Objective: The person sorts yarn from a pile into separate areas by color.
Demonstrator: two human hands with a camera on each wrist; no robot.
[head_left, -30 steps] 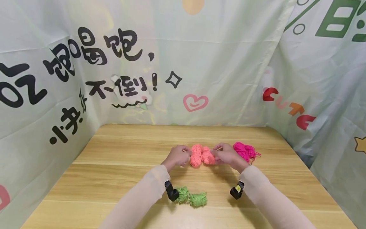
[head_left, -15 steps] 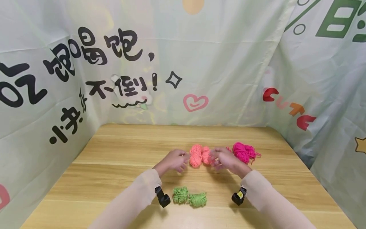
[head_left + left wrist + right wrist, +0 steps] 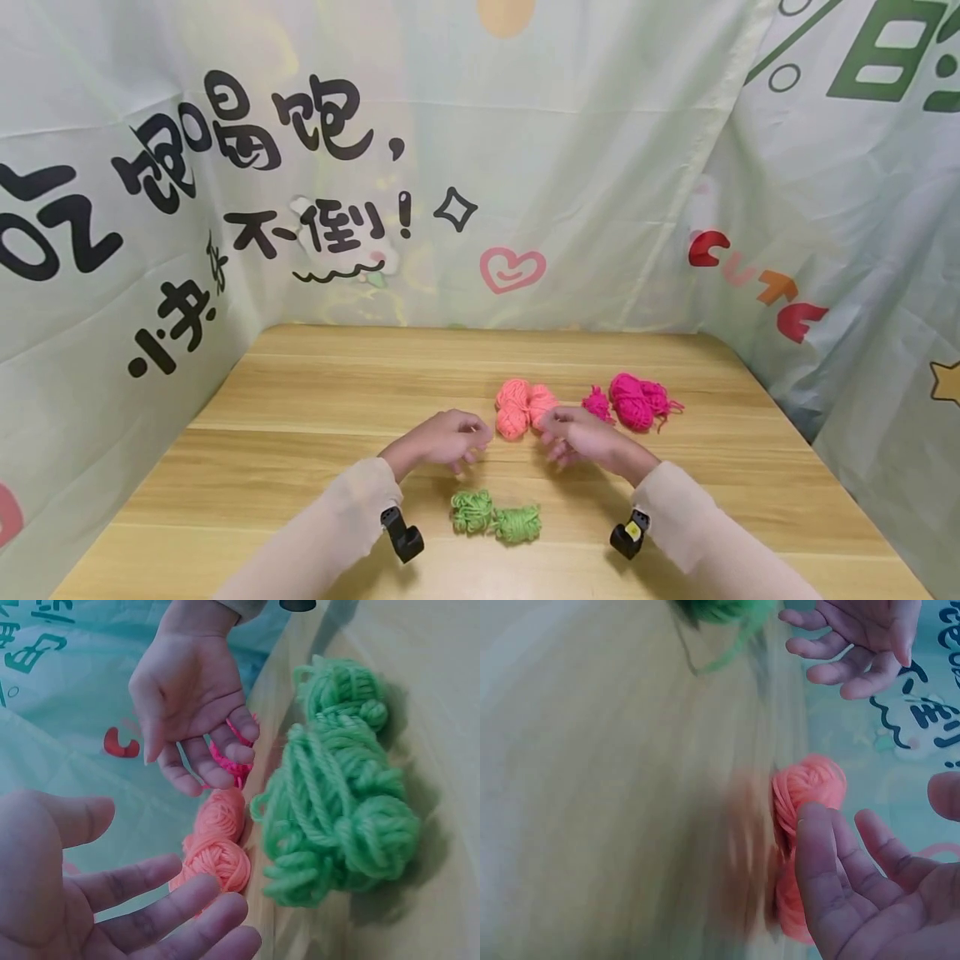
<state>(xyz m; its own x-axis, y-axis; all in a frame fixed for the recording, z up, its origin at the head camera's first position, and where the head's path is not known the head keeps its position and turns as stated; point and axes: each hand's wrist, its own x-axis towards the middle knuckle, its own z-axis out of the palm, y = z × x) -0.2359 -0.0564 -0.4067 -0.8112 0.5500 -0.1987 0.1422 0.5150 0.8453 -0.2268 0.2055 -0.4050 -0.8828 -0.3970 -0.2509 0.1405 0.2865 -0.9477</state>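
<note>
Two coral skeins of yarn (image 3: 513,410) lie side by side on the table, near its middle. My left hand (image 3: 448,437) hovers in front and to the left of them, fingers relaxed and holding nothing. In the head view my right hand (image 3: 577,435) overlaps the edge of the right coral skein (image 3: 810,787); its palm and loose fingers are bare of any thing in the left wrist view. Closer to me, below and between the hands, sit two green yarn bundles (image 3: 517,524), one looser than the other.
Right of the coral pair lie a larger magenta skein (image 3: 634,402) and a small magenta bundle (image 3: 597,404) beside it. The wooden table (image 3: 315,392) ends at a printed cloth backdrop (image 3: 600,167) behind and on both sides.
Both hands have drawn back toward me from the coral skeins, the left one also moving leftward. The small magenta bundle and the left green bundle have come into sight.
</note>
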